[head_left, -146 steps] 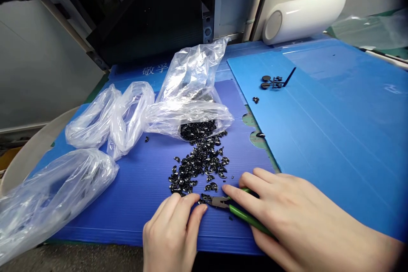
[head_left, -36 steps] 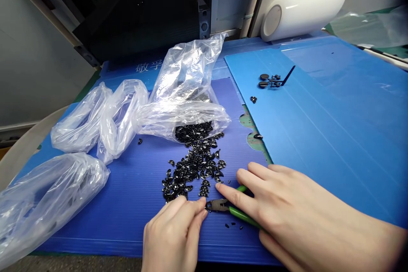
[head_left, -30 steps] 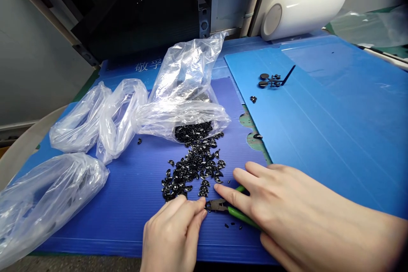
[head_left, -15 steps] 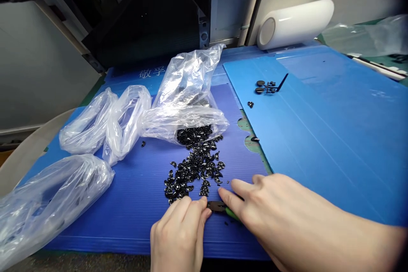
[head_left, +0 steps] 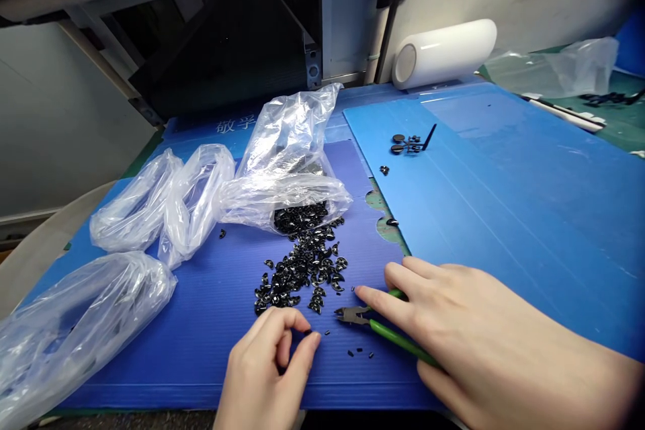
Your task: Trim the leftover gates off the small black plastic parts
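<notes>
Right hand (head_left: 453, 326) holds green-handled pliers (head_left: 398, 339), fingers folded loosely around the grips, at the near right of the pile of black pieces (head_left: 305, 265); the dark jaws point left, clear of the pile. Left hand (head_left: 265, 366) is just on the pile's near side, thumb and forefinger curled towards each other with a narrow gap at the tips. A dark bit (head_left: 308, 332) shows at the forefinger; I cannot tell whether it is held.

Around the pile spreads the blue-covered worktop (head_left: 504, 215). Directly behind the pile lies a clear bag (head_left: 289, 134), more black pieces visible through it. Three bunched bags (head_left: 101, 309) sit left of the pile. Well beyond the pile, to the right, rests a white roll (head_left: 446, 55). Nearer, also right of the pile, is a black moulded frame (head_left: 414, 142). Tiny black scraps (head_left: 371, 355) lie at the pile's near right.
</notes>
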Demonstrator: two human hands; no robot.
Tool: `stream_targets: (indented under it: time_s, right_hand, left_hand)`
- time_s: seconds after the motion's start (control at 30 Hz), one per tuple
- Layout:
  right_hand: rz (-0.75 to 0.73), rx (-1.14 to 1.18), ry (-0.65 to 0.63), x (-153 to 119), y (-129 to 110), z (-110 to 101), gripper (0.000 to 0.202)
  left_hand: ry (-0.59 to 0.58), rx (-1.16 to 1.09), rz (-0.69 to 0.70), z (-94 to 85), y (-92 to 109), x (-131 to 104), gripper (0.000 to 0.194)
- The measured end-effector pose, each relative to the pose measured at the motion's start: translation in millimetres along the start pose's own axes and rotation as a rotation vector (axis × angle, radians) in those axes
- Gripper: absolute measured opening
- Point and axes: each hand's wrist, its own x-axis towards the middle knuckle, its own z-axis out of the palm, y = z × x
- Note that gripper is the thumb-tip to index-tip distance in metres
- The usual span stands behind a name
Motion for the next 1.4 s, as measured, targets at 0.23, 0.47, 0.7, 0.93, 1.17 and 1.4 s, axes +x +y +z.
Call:
stream_targets:
  time_s: [0.23,0.47,0.7,0.93,1.17,1.4]
  right_hand:
    - [-0.01,-0.029,0.166,-6.5,2.1,14.3,0.05]
    - [0.003,-0.031,0.19,-8.1,2.0,18.7,0.053]
    - [-0.002,0.02,0.195,-5.9,-2.0,20.6,0.046]
    - [0.011,0.004,0.13,2.5,-3.8,13.1,0.044]
    - [0.008,-0.017,0.165,0.3,-3.0,18.2,0.045]
    - [0.003,-0.011,0.177,1.8,-0.7,21.1,0.046]
  left_hand:
    - [-0.215,-0.765,-0.331,-24.5,23.1,11.9,0.015]
    - [-0.019,0.405,0.371,-0.4,-6.1,19.9,0.012]
    - [0.073,0.505,0.406,12.7,-10.9,3.4,0.007]
    - [0.021,0.417,0.412,3.4,-7.6,9.5,0.012]
    - [-0.025,0.412,0.392,10.0,-12.4,9.7,0.01]
    - [-0.073,0.362,0.387,5.6,-7.2,13.0,0.01]
